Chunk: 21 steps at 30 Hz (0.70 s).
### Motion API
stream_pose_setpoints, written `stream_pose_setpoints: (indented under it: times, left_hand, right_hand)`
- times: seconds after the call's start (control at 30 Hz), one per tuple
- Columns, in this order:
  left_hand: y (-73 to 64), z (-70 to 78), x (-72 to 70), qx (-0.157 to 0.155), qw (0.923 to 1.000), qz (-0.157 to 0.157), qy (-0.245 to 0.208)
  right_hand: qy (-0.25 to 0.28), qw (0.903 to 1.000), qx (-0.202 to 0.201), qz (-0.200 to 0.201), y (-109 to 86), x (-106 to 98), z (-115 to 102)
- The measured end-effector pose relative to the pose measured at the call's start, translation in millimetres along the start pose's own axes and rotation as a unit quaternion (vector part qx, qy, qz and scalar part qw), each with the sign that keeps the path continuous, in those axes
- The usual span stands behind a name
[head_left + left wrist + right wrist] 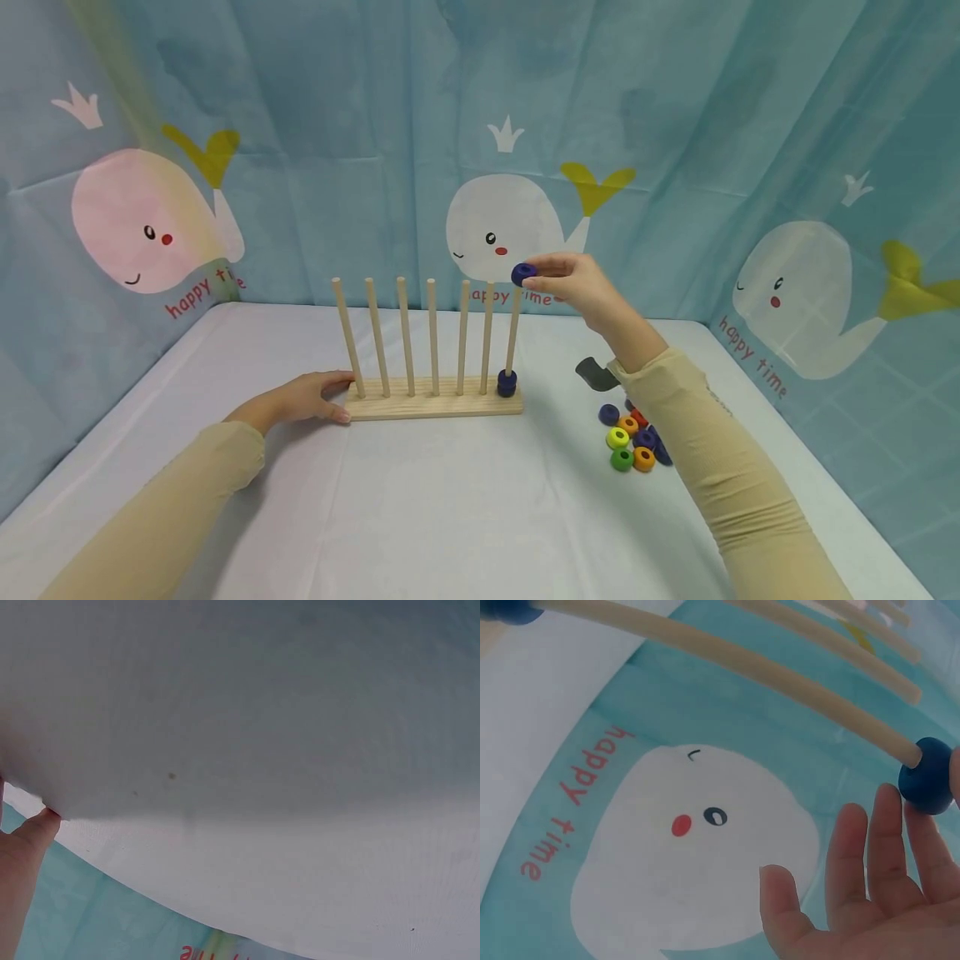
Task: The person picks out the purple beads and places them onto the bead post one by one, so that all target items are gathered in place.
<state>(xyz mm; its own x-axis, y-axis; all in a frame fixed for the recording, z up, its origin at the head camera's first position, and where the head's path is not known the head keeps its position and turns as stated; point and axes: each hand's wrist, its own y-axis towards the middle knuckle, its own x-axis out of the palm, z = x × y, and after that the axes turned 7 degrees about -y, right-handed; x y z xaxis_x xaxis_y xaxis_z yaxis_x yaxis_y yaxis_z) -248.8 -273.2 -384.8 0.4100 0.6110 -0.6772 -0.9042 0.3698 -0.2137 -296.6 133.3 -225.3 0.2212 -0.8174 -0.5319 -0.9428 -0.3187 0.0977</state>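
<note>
A wooden peg rack [435, 408] with several upright pegs stands on the table. My left hand [303, 398] grips the left end of its base, thumb at the front edge and fingers behind. In the left wrist view, only part of that hand [26, 851] shows at the left edge. At the top of the rightmost peg [513, 333], my right hand [573, 283] pinches a dark blue bead [523, 274] between thumb and fingers. The right wrist view has the peg's tip right at the bead [925, 776]. Two more blue beads [507, 383] sit stacked at that peg's foot.
Right of the rack lies a loose group of beads in blue, yellow, green [622, 459], orange [643, 458] and red, partly hidden by my right sleeve. A dark grey curved piece [596, 374] lies behind them. A whale-print curtain [337, 167] surrounds the table.
</note>
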Motion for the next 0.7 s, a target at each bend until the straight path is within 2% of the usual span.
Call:
stream_pose_setpoints:
  times: [0.7]
  left_hand:
    - [0.7, -1.2, 0.3, 0.0, 1.0, 0.002, 0.0]
  right_hand:
    - [0.004, 1.0, 0.004, -0.006, 0.2, 4.9, -0.5]
